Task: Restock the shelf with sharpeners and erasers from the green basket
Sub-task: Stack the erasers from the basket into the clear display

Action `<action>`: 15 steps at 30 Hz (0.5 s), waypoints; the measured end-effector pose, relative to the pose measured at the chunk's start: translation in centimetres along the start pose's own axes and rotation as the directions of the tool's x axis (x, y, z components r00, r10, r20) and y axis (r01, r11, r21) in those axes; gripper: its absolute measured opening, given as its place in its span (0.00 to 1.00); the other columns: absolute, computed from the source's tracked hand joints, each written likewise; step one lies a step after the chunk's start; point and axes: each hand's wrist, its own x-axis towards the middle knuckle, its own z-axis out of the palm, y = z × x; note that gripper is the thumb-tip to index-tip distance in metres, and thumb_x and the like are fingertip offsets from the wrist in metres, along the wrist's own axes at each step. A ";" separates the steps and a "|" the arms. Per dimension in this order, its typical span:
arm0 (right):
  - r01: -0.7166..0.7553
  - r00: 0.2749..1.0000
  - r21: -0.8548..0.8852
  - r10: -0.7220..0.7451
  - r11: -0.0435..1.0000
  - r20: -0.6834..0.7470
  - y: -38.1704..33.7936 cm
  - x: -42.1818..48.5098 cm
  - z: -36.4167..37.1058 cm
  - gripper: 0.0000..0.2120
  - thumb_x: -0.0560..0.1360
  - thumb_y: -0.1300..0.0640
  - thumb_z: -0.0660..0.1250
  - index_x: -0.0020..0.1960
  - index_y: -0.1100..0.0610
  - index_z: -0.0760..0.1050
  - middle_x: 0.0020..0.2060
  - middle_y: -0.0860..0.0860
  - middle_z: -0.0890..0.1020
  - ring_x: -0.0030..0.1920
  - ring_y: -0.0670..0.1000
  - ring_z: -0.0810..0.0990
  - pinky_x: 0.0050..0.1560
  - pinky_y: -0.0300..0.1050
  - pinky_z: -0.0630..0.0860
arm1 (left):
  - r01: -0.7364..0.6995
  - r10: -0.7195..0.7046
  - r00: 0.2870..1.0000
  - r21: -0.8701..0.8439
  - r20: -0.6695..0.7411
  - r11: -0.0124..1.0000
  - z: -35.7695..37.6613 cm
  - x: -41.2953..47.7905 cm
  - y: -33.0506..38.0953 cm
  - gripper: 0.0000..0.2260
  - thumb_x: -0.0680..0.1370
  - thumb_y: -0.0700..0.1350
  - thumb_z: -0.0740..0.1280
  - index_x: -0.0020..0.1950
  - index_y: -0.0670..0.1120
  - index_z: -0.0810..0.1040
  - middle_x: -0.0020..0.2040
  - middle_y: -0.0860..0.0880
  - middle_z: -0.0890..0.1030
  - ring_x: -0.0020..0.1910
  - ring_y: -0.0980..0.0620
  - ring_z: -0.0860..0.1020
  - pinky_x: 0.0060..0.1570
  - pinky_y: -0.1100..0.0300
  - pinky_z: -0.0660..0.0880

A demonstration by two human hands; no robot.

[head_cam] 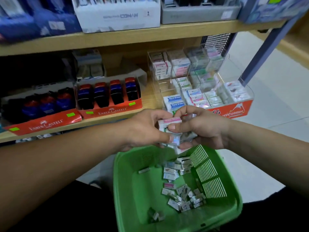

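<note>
Above the green slatted plastic basket (pixel 123 190), at its twelve o'clock, both hands meet round a small bundle of wrapped rectangular erasers (pixel 168 122), held clear of the basket and in front of the wooden shelf (pixel 90 124). The left hand (pixel 145 129) comes in from nine o'clock, its fingers curled round the near side of the bundle and its thumb pressed against the lower packets. The right hand (pixel 205 129) comes in from three o'clock: its thumb and bent forefinger pinch the top of the stack by the pink-labelled eraser, and its remaining fingers lie cupped beneath the bundle. Many more loose foil-wrapped erasers (pixel 182 195) lie scattered on the basket floor, mostly toward its three o'clock side, and a few small grey pieces (pixel 154 215) sit apart near its six o'clock wall; what they are is too blurred to tell. On the shelf, at one o'clock from the hands, stands a clear acrylic compartment organiser (pixel 194 76) filled with eraser packs, with a red cardboard "Hard Eraser" box front (pixel 234 111) below it. At ten o'clock sit red Faber-Castell cardboard trays (pixel 110 111) holding rows of red-and-blue sharpeners.
</note>
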 end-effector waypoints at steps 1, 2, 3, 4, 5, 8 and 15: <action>0.007 1.000 0.004 -0.007 1.000 -0.009 -0.1 0.1 -0.4 0.18 0.66 0.65 0.80 0.49 0.52 0.75 0.41 0.54 0.85 0.38 0.57 0.85 0.36 0.53 0.84 | 0.011 -0.011 1.000 -0.013 0.014 1.000 -0.2 0.3 0.1 0.21 0.74 0.30 0.75 0.62 0.48 0.81 0.51 0.48 0.87 0.49 0.48 0.86 0.51 0.49 0.84; 0.010 1.000 0.006 -0.010 1.000 -0.023 -0.1 0.1 -0.9 0.18 0.66 0.66 0.79 0.49 0.53 0.75 0.40 0.54 0.85 0.37 0.56 0.85 0.35 0.52 0.84 | 0.028 -0.028 0.999 -0.017 0.029 0.999 -0.4 0.5 0.3 0.22 0.74 0.29 0.75 0.63 0.48 0.80 0.49 0.47 0.88 0.47 0.49 0.86 0.52 0.49 0.84; 0.006 0.999 0.014 -0.006 1.000 -0.040 -0.1 0.1 -1.5 0.18 0.67 0.67 0.79 0.49 0.53 0.75 0.40 0.53 0.85 0.37 0.56 0.85 0.35 0.51 0.84 | 0.050 -0.049 0.998 -0.007 0.038 0.999 -0.6 0.8 0.3 0.23 0.74 0.29 0.74 0.64 0.48 0.79 0.47 0.47 0.88 0.46 0.49 0.86 0.52 0.49 0.84; -0.003 0.998 0.024 0.004 1.000 -0.059 -0.1 0.0 -2.1 0.18 0.69 0.67 0.79 0.50 0.54 0.75 0.41 0.53 0.86 0.37 0.56 0.86 0.34 0.52 0.84 | 0.071 -0.071 0.997 0.012 0.037 0.997 -0.8 0.9 0.4 0.23 0.75 0.30 0.74 0.65 0.49 0.78 0.47 0.46 0.88 0.45 0.48 0.86 0.53 0.50 0.83; -0.013 0.997 0.037 0.016 0.999 -0.072 -0.1 -0.1 -2.7 0.17 0.70 0.67 0.78 0.51 0.54 0.74 0.42 0.53 0.86 0.37 0.57 0.86 0.34 0.53 0.85 | 0.090 -0.091 0.995 0.036 0.029 0.995 -1.1 1.1 0.4 0.24 0.75 0.31 0.74 0.67 0.50 0.78 0.47 0.46 0.88 0.46 0.47 0.86 0.54 0.50 0.83; -0.042 0.997 0.106 0.049 0.993 -0.058 -0.1 -0.4 -4.2 0.17 0.70 0.66 0.77 0.51 0.55 0.73 0.43 0.56 0.86 0.37 0.59 0.85 0.43 0.62 0.86 | 0.137 -0.136 0.990 0.051 -0.027 0.989 -1.9 1.0 0.9 0.17 0.77 0.33 0.72 0.61 0.52 0.83 0.48 0.48 0.88 0.52 0.43 0.86 0.57 0.49 0.83; -0.016 1.000 0.195 0.015 0.981 0.005 -0.3 -1.0 -3.8 0.19 0.66 0.62 0.77 0.53 0.55 0.74 0.42 0.56 0.85 0.40 0.58 0.85 0.49 0.61 0.86 | 0.186 -0.195 0.981 -0.279 -0.002 0.942 -2.0 0.7 1.6 0.08 0.79 0.34 0.69 0.56 0.39 0.85 0.52 0.42 0.88 0.55 0.44 0.85 0.49 0.56 0.84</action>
